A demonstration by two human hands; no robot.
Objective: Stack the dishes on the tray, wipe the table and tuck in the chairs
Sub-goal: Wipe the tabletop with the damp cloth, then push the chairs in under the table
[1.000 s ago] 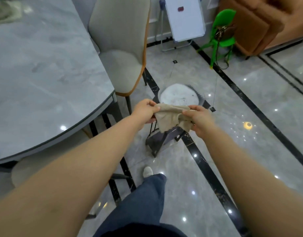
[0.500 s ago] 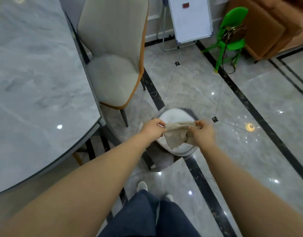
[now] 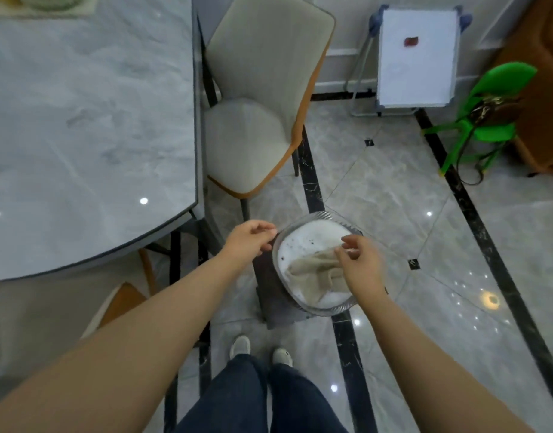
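Standing by the table's corner, the person looks down at a clear basin (image 3: 318, 220) w/ foamy white water, set on a dark low stool (image 3: 270, 295) on the glossy tiled floor. Beige cloth (image 3: 312, 273) lies crumpled in the basin, its lower end trailing toward the near rim. Right hand (image 3: 361, 267) hangs just over the cloth's right side, fingers loosely curled, thumb and forefinger close together; can't tell if they're really pinching the cloth or only touching it. Left hand (image 3: 248, 242) is at the basin's left rim, fingers curled in loosely, holding nothing I can see; whether it touches the rim is unclear.

Grey marble table (image 3: 81, 135) fills the left, top mostly bare here. At its far corner, a pale tray (image 3: 6, 9) w/ stacked dishes (image 3: 50, 1), only partly in view. One beige chair (image 3: 256, 120) w/ orange edging stands beside the table's right side, seat turned toward the table but not pushed under. Another chair (image 3: 125, 301) of the same kind shows below the table's near edge, mostly hidden.

Further back: white board on a stand (image 3: 417, 57) against the wall, small green plastic chair (image 3: 487, 120) w/ a bag on it, brown sofa (image 3: 537, 98) at far right. Person's dark trousers and light shoes (image 3: 240, 346) show at the bottom, feet just short of the stool.
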